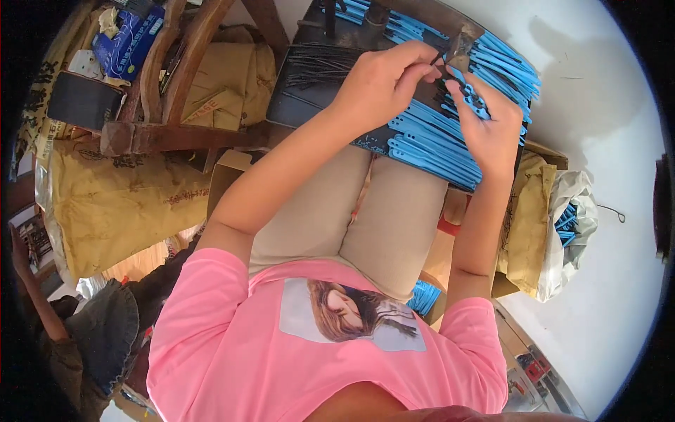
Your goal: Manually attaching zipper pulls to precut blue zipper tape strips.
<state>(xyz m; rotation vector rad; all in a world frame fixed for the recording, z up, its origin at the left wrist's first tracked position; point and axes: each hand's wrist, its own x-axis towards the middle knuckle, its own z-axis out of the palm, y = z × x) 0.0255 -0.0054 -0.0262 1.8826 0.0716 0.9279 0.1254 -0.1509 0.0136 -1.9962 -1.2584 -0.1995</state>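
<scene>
My left hand is closed in a pinch at the far side of a dark work surface, with a thin black strip seeming to show at its fingertips. Close beside it, my right hand is closed around a few blue plastic strips with holed ends. Both sets of fingertips nearly meet in front of a worn metal tool part. Blue strips lie in rows under and near my right hand. A bundle of thin black strips rests left of my left hand.
A dark metal post stands at the far edge. To the left are a wooden chair frame and brown sacks. A white bag with blue pieces hangs at the right by the wall. Another person's arm shows at lower left.
</scene>
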